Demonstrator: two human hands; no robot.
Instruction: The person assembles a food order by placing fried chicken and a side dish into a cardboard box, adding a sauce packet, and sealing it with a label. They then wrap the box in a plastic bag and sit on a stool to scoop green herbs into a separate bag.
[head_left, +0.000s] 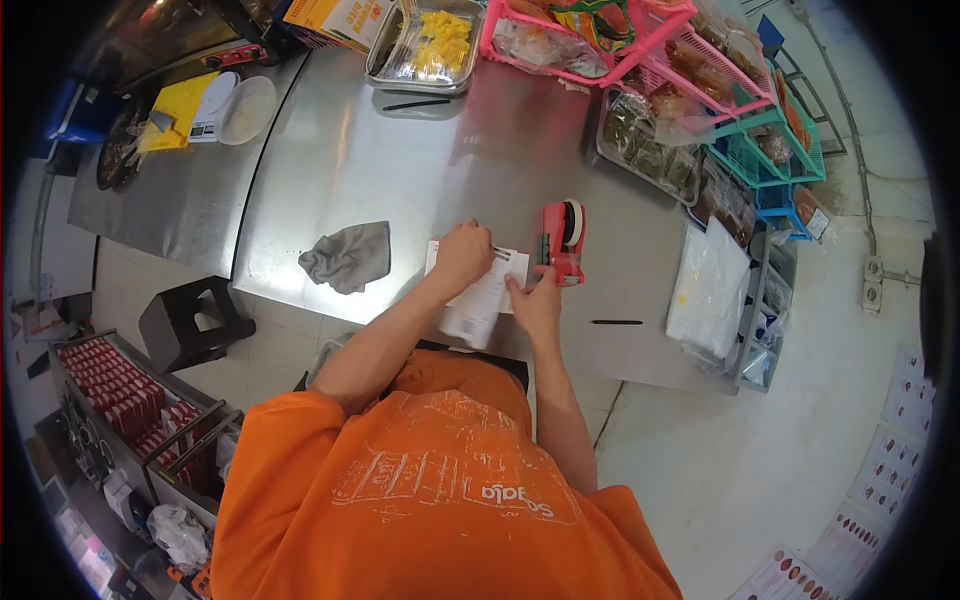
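Observation:
Near the front edge of a steel table (300, 187), my left hand (465, 256) is closed around a slim pen-like object (501, 253), over a white pad with a red edge (517, 264). A long printed paper slip (476, 311) lies over the pad and hangs past the table edge; its lower end is blurred. My right hand (537, 298) has its thumb at the pad's right edge and its other fingers spread beside a red tape dispenser (562, 244) with a white roll. A crumpled grey cloth (349, 257) lies to the left.
A black pen (616, 322) lies to the right, near white plastic bags (709, 289). A foil tray (424, 49) of yellow food and pink baskets (555, 56) of packets stand at the back. A kitchen scale (204, 124) is at left; a black stool (196, 322) stands on the floor.

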